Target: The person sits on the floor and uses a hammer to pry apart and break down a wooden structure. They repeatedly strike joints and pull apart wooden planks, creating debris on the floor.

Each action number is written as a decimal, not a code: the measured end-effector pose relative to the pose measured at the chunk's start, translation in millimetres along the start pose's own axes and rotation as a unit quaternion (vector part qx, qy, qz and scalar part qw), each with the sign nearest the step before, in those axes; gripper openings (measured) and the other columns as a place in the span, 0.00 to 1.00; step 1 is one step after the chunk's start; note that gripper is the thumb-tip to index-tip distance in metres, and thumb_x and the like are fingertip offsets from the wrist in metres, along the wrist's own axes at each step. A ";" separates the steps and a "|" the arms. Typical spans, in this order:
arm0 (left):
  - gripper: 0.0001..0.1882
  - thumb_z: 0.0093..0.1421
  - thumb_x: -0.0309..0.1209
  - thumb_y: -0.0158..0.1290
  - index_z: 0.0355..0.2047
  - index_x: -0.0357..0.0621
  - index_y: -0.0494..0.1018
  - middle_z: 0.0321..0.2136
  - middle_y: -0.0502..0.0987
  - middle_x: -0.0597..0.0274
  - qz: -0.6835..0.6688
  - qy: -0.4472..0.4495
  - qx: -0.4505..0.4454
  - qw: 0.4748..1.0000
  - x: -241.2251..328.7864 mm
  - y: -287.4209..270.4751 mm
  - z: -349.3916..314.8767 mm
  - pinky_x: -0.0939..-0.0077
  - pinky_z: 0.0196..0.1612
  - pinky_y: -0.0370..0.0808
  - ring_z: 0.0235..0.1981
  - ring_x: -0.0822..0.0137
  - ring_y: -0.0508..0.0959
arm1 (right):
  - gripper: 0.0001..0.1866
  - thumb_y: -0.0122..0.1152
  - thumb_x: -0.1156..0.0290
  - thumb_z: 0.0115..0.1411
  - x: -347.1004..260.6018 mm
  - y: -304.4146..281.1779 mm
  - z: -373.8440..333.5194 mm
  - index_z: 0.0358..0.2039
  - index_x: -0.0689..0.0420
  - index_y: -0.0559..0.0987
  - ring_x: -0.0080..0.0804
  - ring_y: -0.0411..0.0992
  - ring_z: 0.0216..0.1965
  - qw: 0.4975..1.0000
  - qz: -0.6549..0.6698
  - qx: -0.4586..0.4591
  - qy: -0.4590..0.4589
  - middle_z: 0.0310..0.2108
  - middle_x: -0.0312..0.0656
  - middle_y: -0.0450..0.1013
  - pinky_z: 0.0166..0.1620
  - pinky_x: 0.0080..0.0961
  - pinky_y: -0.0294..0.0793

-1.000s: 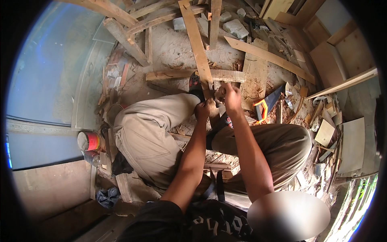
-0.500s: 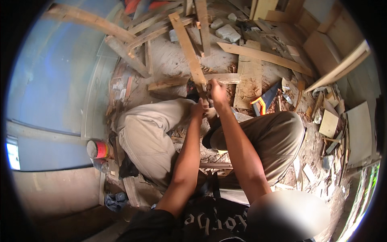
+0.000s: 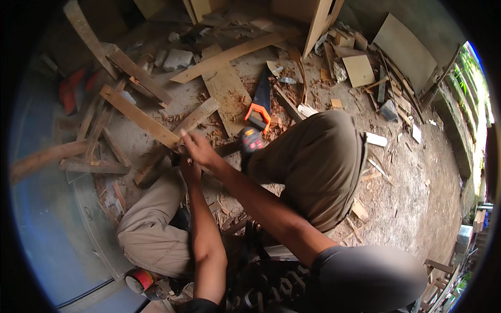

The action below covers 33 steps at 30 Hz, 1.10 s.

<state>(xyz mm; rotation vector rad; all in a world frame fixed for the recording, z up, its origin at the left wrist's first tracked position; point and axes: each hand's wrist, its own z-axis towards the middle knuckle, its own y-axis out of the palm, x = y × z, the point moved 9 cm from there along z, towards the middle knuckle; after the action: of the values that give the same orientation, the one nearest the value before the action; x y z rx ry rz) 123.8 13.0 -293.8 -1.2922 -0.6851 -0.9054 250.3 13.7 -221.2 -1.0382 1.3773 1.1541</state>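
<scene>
A long wooden plank [image 3: 138,117] slants away from me to the far left, its near end at my hands. Closed round that near end, low down, is my left hand [image 3: 191,171]. Just above it my right hand [image 3: 198,148] is closed, fingertips at the plank's edge; whatever it pinches is hidden. A shorter wooden piece [image 3: 201,113] lies on the ground beyond my hands, partly behind the plank. To the right of it lies a handsaw [image 3: 258,119] with an orange and black handle and a dark blade.
A flat board [image 3: 224,86] and a long pale plank [image 3: 240,53] lie ahead among wood chips. Crossed timbers [image 3: 96,122] stand at the left by a bluish panel [image 3: 57,229]. A red-labelled can [image 3: 141,279] sits at lower left. Offcuts and a square board [image 3: 358,71] fill the right.
The view has swung to the right, so the plank, saw and timbers appear further left. Both hands remain closed at the plank's near end.
</scene>
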 end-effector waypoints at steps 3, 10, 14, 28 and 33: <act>0.18 0.63 0.34 0.53 0.51 0.38 0.69 0.43 0.76 0.52 -0.142 -0.058 0.027 0.988 -12.3 -3.5 -9.3 0.66 0.49 0.70 0.45 0.57 0.76 | 0.25 0.44 0.53 0.68 15.0 -51.4 5.4 0.32 0.66 0.71 0.57 0.70 0.33 0.992 -0.055 0.100 -0.048 0.29 0.62 0.70 0.39 0.44 0.68; 0.18 0.63 0.36 0.54 0.47 0.37 0.71 0.44 0.75 0.52 -0.013 0.004 0.104 0.994 7.9 18.9 -3.9 0.64 0.48 0.71 0.43 0.54 0.76 | 0.32 0.60 0.46 0.55 175.9 -159.4 -6.4 0.41 0.68 0.71 0.60 0.72 0.37 0.919 -0.380 0.016 0.099 0.34 0.61 0.73 0.41 0.47 0.72; 0.18 0.65 0.37 0.52 0.48 0.37 0.70 0.46 0.75 0.55 -0.081 -0.054 0.140 0.985 -7.1 -9.8 -9.3 0.64 0.47 0.73 0.44 0.59 0.76 | 0.45 0.63 0.40 0.49 172.7 -77.2 -43.6 0.53 0.67 0.65 0.52 0.71 0.46 0.888 -0.449 -0.088 0.041 0.43 0.56 0.72 0.49 0.47 0.69; 0.17 0.65 0.37 0.52 0.47 0.35 0.71 0.39 0.77 0.54 -0.073 -0.060 0.101 0.990 19.3 -20.6 -21.7 0.73 0.39 0.75 0.39 0.67 0.77 | 0.36 0.73 0.50 0.38 173.5 -45.6 -70.9 0.38 0.62 0.67 0.50 0.75 0.38 0.924 -0.368 -0.054 0.087 0.34 0.54 0.73 0.42 0.43 0.76; 0.16 0.64 0.37 0.53 0.43 0.35 0.71 0.33 0.77 0.59 -0.073 -0.039 0.191 0.978 69.0 -17.0 -14.9 0.75 0.39 0.71 0.34 0.70 0.73 | 0.35 0.73 0.49 0.40 135.6 -62.1 -65.2 0.36 0.63 0.68 0.52 0.76 0.33 0.911 -0.398 0.024 -0.104 0.28 0.54 0.74 0.36 0.41 0.77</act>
<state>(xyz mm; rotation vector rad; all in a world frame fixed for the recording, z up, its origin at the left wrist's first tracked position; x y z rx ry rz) 142.7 -14.5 -229.3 -0.9456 -0.9745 -0.7954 285.0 -61.8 -361.1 -1.2321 0.6783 0.5855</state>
